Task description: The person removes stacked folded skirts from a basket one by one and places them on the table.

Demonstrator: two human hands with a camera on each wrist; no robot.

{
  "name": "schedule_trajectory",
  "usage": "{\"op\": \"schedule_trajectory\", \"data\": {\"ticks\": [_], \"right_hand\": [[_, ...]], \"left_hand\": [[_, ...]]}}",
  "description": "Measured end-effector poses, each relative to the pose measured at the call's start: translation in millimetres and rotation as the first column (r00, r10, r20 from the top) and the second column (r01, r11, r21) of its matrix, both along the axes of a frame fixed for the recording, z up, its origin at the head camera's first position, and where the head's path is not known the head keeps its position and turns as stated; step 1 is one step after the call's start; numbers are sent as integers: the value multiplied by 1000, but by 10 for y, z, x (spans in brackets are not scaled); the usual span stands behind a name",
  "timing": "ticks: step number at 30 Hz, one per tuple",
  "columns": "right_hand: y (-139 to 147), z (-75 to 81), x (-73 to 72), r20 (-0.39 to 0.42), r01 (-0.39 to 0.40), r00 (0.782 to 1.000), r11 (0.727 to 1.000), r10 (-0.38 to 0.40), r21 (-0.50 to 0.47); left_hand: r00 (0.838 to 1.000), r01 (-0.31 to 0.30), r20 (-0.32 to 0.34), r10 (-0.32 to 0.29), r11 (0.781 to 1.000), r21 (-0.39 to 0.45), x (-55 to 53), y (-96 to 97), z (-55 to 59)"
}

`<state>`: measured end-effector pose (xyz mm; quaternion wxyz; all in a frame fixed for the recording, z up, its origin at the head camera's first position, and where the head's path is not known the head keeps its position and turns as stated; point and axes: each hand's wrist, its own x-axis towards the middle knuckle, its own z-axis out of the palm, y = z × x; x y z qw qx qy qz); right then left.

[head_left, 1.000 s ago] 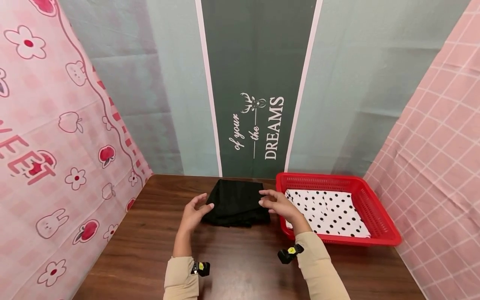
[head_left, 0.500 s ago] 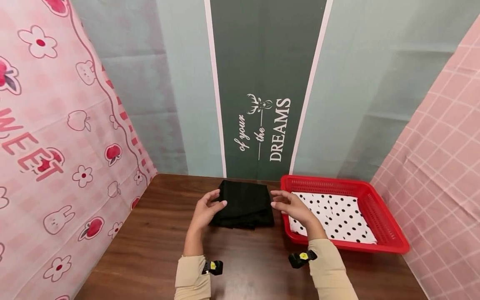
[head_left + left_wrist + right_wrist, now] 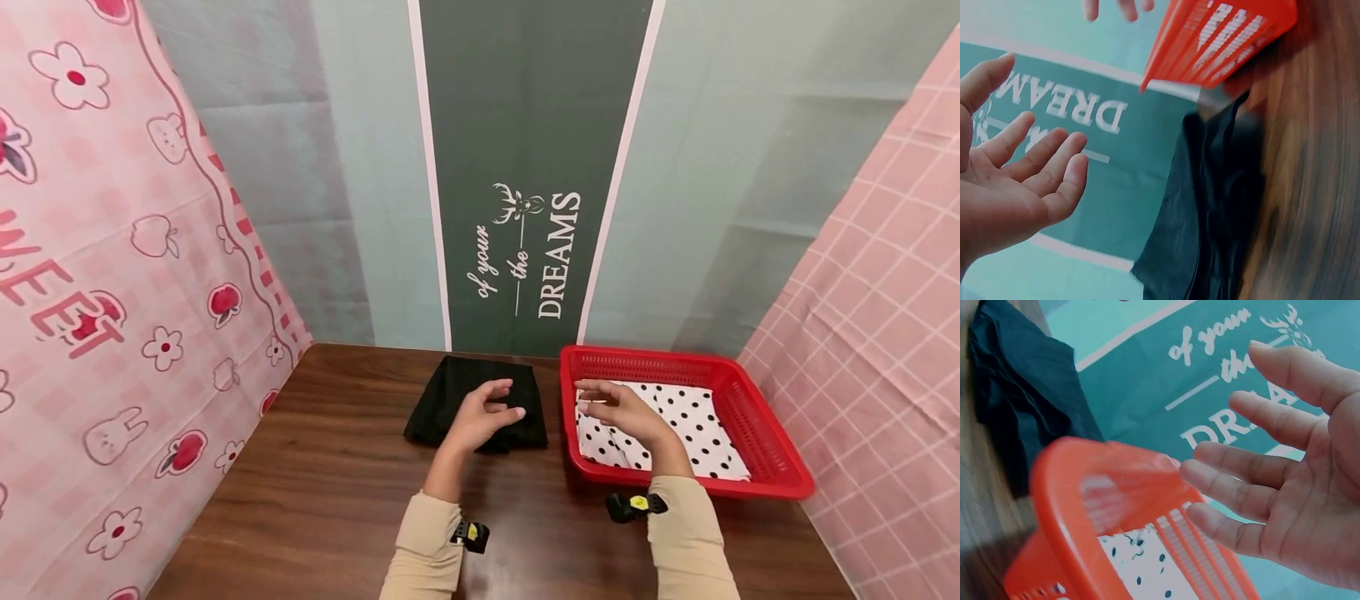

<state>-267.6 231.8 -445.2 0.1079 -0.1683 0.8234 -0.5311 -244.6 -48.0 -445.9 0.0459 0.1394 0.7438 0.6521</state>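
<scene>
A folded black cloth lies on the brown table near its back edge. My left hand is over the cloth's right part in the head view, its fingers loosely bent and nothing in them. In the left wrist view that hand shows a bare palm, apart from the cloth. Farther right, my right hand hovers above the left side of a red plastic basket. The right wrist view shows its palm holding nothing. Inside the basket lies a white cloth with black dots.
The wooden table stretches forward to a grey-green curtain printed with words. Pink printed fabric hangs at the left, and pink checked fabric at the right, close to the basket.
Both hands have moved right: the left from the black cloth's left edge to over its right part, the right from beside that cloth to over the basket. Both cloths stay in place.
</scene>
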Motion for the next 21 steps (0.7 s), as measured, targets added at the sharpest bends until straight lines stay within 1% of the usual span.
{"op": "schedule_trajectory", "data": {"ticks": [1,3,5,8,10,13,16,21], "right_hand": [[35,1,1,6,8,1000,1000,-8,3],[105,0,3,17,25,1000,1000,-25,16],[169,0,6,26,33,999,999,-34,25],[253,-5,18,50,70,996,997,-73,44],[307,-14,31,72,89,993,995,-92,43],[398,-40,59,99,105,989,994,-108,33],[505,-67,75,116,115,986,993,-116,16],[671,-60,57,107,139,984,990,-141,24]], "left_hand": [[1000,4,2,-4,1000,-2,-28,54,-38],[1000,4,2,-4,1000,-13,-46,164,-54],[1000,3,6,-3,1000,-20,-51,271,-55],[1000,4,-1,-4,999,-42,-50,421,-47],[1000,9,-17,-10,999,-53,-43,509,-53],[999,23,-22,-24,997,-69,-25,620,-77],[999,36,-9,-36,997,-69,-3,722,-93],[1000,27,4,-27,998,-52,-16,876,-91]]}}
